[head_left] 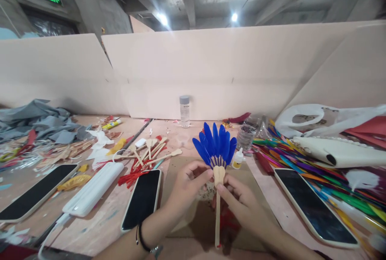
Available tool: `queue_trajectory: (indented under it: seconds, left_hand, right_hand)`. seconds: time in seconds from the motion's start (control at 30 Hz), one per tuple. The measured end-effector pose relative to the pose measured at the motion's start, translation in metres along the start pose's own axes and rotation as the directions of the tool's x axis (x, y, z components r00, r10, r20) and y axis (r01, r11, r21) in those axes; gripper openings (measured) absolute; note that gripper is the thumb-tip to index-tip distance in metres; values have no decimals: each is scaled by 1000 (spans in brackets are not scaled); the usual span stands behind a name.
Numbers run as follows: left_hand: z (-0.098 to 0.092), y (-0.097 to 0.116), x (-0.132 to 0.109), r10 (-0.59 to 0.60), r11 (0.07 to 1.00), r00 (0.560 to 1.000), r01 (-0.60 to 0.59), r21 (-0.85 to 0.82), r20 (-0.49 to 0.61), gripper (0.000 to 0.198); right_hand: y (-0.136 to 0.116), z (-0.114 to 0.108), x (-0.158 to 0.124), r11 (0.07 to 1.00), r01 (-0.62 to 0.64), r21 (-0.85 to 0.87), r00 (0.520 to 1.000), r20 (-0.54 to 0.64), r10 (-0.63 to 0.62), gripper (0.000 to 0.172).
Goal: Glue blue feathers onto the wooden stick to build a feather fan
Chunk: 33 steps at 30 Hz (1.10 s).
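In the head view, both hands meet over a brown cardboard sheet (177,171) at the near middle of the table (105,219). The right hand (241,203) is closed on a wooden stick (217,215), thumb pressed on its broad paddle head and fingers curled behind, so the stick stands upright between the 2 hands with its lower end just above the near edge. The left hand (188,183) is closed to a pinch where the blue feathers (215,143) join that head; it seems to grip the quills, though they are too small to be sure. The feathers fan up and away from both hands. A small glue bottle (238,159) stands just right of the fan and a clear bottle (184,111) well behind it. A dark phone (141,199) lies just left of the left wrist, beside a white power bank (93,189). Spare wooden sticks (150,151) lie behind them, coloured feathers (301,159) at the right
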<state>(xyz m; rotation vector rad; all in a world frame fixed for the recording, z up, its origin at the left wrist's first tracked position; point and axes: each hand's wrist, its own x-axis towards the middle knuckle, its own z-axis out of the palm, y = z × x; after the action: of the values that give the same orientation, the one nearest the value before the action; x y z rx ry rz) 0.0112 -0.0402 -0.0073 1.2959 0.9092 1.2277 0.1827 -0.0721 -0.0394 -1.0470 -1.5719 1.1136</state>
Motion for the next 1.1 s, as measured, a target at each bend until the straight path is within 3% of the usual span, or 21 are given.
queue_trajectory:
  seconds: [1.1]
  left_hand:
    - [0, -4, 4, 38, 998, 999, -39, -41, -30, 25]
  right_hand:
    - [5, 0, 6, 1000, 7, -1, 998, 65, -7, 40]
